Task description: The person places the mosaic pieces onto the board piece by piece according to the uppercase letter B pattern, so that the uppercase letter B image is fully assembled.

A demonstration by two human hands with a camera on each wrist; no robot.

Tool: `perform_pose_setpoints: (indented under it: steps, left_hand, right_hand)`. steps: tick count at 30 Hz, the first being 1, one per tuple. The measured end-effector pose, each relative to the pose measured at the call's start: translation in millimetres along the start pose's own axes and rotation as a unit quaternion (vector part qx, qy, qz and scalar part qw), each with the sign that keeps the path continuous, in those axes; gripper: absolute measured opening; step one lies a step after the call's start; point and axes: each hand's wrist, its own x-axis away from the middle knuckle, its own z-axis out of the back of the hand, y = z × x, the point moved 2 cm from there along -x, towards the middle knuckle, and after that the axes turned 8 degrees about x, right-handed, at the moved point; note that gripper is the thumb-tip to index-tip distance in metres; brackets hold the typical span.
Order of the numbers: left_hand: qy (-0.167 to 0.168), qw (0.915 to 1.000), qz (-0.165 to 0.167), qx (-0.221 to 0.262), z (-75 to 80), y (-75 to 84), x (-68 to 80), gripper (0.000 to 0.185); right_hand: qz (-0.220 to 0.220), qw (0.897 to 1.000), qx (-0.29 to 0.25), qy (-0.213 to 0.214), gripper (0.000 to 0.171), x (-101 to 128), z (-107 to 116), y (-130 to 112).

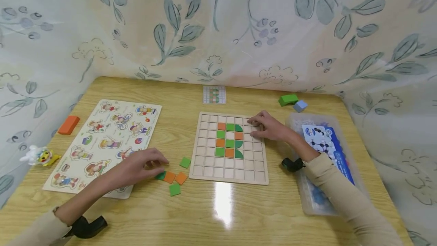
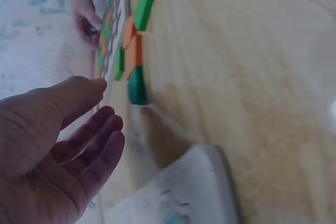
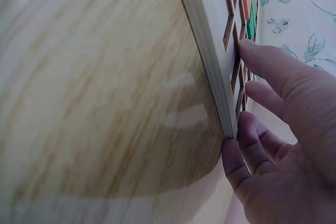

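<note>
- Left hand (image 1: 138, 167): hovers low over the desk (image 1: 218, 215) at the near left, beside the loose tiles. In the left wrist view its fingers (image 2: 100, 140) are spread and nearly straight, holding nothing; the grip is open.
- Loose tiles: a dark green tile (image 1: 160, 175) lies just beside the left fingertips; next to it are two orange tiles (image 1: 175, 178), touching each other, with one green tile (image 1: 175, 189) nearer the person and another green tile (image 1: 185, 162) farther off, close to the grid board.
- Grid board (image 1: 229, 172): a pale wooden tray of square cells lies flat at the middle of the desk. A block of orange and green pieces (image 1: 230, 140) fills cells in its upper centre, some with a rounded edge.
- Right hand (image 1: 269, 126): rests on the far right corner of the grid board. In the right wrist view the thumb lies on the top face and the fingers (image 3: 247, 145) curl against the board's edge, so the grip lightly holds that corner.
- Picture puzzle board (image 1: 106, 139): lies to the left, partly under the left forearm.
- Clear plastic bin (image 1: 307, 200): stands at the right, under the right forearm, holding a blue-and-white booklet (image 1: 327, 143).
- Orange block (image 1: 68, 124) and small toy figure (image 1: 39, 156): lie at the left edge of the desk.
- Pattern card (image 1: 214, 94), green block (image 1: 288, 99) and blue block (image 1: 300, 106): lie at the far edge, by the leaf-print curtain (image 1: 218, 22).
</note>
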Motion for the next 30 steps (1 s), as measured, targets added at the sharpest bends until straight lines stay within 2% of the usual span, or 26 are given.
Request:
perform_pose_setpoints:
  steps: [6, 12, 19, 24, 30]
  left_hand:
    - [-0.005, 1.0, 0.0, 0.007, -3.7, -2.4, 1.4, 0.018]
    - [-0.016, 0.9996, -0.025, -0.005, -3.7, -0.7, 1.6, 0.019]
    - [-0.024, 0.9992, -0.03, -0.008, -3.5, -2.5, 5.7, 0.019]
    - [-0.031, 0.9982, -0.05, -0.007, -4.3, -3.2, 5.4, 0.02]
    - [-0.056, 0.9976, -0.04, -0.009, -6.4, -0.6, 0.5, 0.021]
  right_hand:
    - [-0.008, 1.0, -0.004, -0.001, 0.048, 0.1, 0.9, -2.2]
    - [-0.009, 1.0, -0.003, -0.004, 0.048, -0.5, 0.1, -1.4]
    - [-0.011, 1.0, -0.002, -0.007, 0.048, -0.9, -1.0, -2.2]
    - [-0.017, 1.0, 0.0, -0.007, 0.048, -0.3, 0.2, -3.3]
    - [-0.017, 1.0, 0.0, -0.008, 0.048, -0.3, 0.4, -2.9]
